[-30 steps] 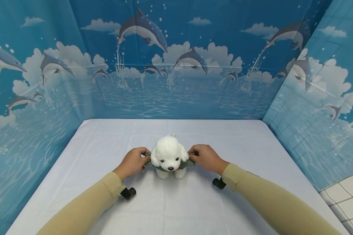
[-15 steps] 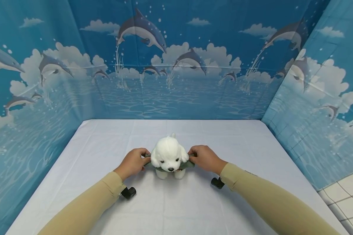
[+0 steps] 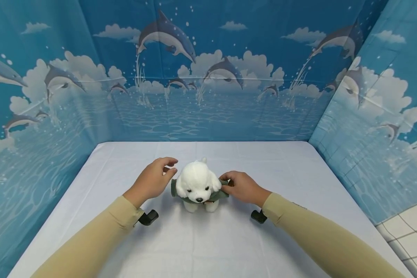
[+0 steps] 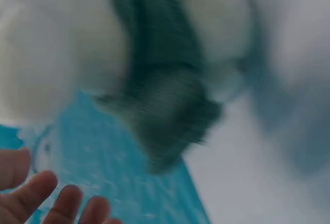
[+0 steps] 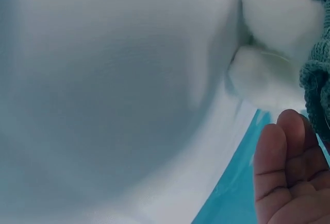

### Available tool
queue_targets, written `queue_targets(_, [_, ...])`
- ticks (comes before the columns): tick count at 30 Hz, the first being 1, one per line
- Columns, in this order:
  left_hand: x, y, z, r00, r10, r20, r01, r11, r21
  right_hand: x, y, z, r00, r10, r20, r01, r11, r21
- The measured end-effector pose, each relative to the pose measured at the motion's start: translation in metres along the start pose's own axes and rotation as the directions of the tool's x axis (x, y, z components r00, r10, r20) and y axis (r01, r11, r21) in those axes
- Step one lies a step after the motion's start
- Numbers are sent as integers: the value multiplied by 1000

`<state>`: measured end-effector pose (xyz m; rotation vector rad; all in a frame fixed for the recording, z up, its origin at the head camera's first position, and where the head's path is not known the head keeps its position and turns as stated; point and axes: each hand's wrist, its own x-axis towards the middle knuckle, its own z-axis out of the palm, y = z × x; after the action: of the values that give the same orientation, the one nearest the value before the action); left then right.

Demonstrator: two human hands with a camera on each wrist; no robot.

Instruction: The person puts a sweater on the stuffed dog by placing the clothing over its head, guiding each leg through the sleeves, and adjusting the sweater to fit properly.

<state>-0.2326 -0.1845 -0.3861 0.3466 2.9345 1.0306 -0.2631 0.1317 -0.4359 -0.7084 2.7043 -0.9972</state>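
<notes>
So your left hand (image 3: 150,181) has just come off the green sweater (image 3: 219,194): half a second ago you had an edge in each hand, now only the right does. Left fingers are loose and spread, thumb apart from the rest, just beside the toy dog (image 3: 196,178) and not touching it afaict. The left wrist view backs that up, even if it's pretty blurry. Your right hand (image 3: 246,188) is still pinching the sweater's edge on its side, so I'd call that your only hold on it. The loose flap (image 3: 173,188) sticks out unheld.

The dog stands upright around the middle of the white table (image 3: 194,247), nose pointing right at you, head tipped down a bit. Its tail tip (image 3: 204,159) pokes up behind the head, so the long axis runs nose to tail, from your side toward the far edge. The sweater spreads crosswise behind the chin.
</notes>
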Motion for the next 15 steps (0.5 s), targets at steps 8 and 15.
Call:
queue_targets(8, [-22,64,-5,920,392,-14,-383,905,186,0,-1,-2,1000,-30,5,30,999,16])
queue_targets(15, [-29,77,23,862,496,103,-464,693,551,0,-1,-1,1000,-26,12,26,999,29])
